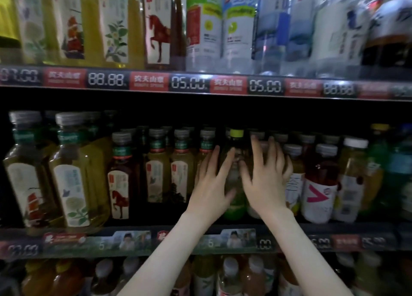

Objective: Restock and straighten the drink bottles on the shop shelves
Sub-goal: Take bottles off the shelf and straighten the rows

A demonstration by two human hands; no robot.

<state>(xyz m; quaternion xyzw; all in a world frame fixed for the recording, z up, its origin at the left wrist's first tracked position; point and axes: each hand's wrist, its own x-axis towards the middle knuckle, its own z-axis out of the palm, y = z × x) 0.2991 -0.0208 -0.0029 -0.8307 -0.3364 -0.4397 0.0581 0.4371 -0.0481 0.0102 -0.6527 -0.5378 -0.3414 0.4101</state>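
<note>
A bottle with a yellow-green cap (235,159) stands upright at the front of the middle shelf (156,237), among rows of grey-capped tea bottles. My left hand (211,182) lies against its left side with fingers spread and nearly straight. My right hand (265,177) lies against its right side, fingers spread and reaching over the neighbouring grey-capped bottles (292,161). Neither hand curls round the bottle. The bottle's lower label shows green between my hands.
Two large tea bottles (73,179) stand at the middle shelf's left. A red-labelled bottle (321,184) and a white-capped one (352,179) stand to the right. The top shelf (200,81) holds tall tea and water bottles. A lower shelf holds more bottles (229,275).
</note>
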